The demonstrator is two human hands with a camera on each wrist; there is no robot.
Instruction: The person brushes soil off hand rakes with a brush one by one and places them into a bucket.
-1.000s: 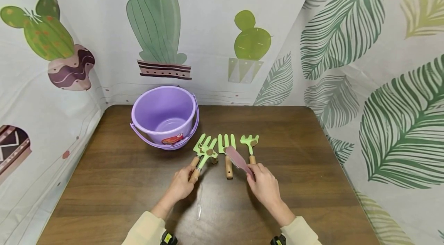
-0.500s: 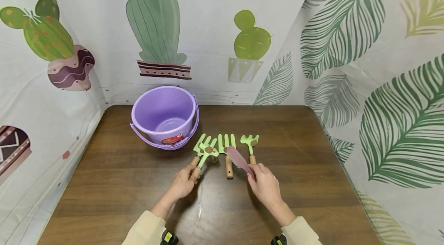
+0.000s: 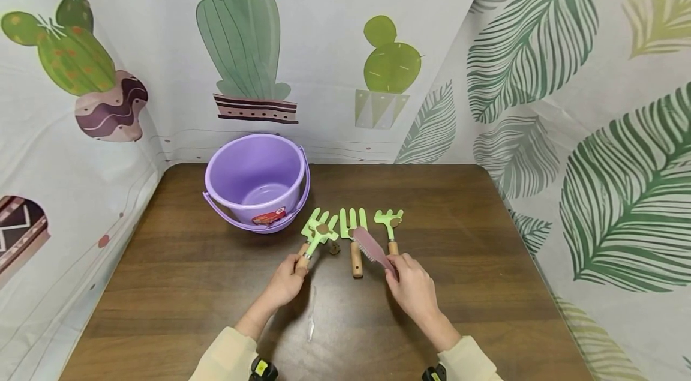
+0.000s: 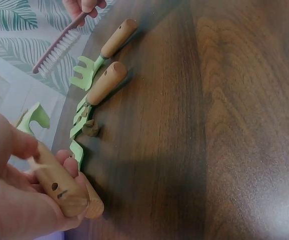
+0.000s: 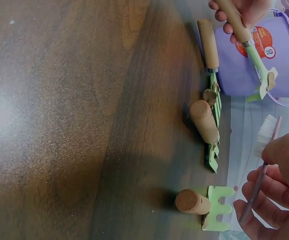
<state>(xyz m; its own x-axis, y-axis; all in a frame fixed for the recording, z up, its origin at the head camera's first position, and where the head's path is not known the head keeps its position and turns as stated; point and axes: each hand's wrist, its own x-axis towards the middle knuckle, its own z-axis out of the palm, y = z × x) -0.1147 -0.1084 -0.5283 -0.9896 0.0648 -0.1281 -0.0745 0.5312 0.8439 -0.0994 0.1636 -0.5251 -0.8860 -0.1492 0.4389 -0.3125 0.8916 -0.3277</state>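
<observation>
The left hand wraps its fingers round a rake's handle, apparently to leave the soiled head free, aimed at 1 o'clock above a fork. The right hand holds a brush by its handle, presumably keeping fingers clear of the bristles; its head points to 11 o'clock. A second fork lies at that hand's 10 o'clock. The bucket stands upright at the left hand's 11 o'clock, perhaps leaving working room.
</observation>
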